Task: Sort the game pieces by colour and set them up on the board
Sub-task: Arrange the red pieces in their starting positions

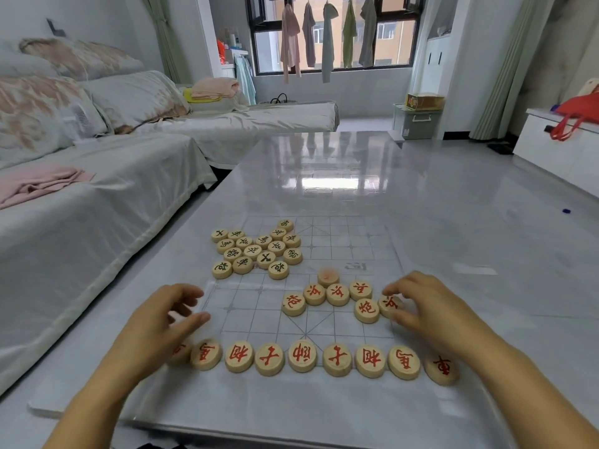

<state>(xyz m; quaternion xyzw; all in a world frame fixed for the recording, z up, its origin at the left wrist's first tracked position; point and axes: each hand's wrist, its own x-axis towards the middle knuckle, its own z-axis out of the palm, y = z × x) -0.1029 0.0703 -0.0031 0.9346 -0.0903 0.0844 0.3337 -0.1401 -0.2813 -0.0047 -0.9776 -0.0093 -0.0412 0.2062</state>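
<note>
A clear plastic board (pixel 324 322) with a printed grid lies on the glossy table. Several red-lettered wooden discs (pixel 303 355) stand in a row along the board's near edge. More red discs (pixel 337 294) sit loosely right of centre. A cluster of black-lettered discs (pixel 256 251) lies at the far left of the board. My right hand (pixel 428 306) pinches a red disc (pixel 389 304) at the right end of the loose group. My left hand (pixel 162 322) hovers over the row's left end with fingers apart, partly covering the leftmost disc (pixel 180 351).
A covered sofa (pixel 81 202) with cushions runs along the table's left side. A white cabinet (pixel 564 147) with a red bag stands at the right. The far half of the table (pixel 340 163) reflects the window.
</note>
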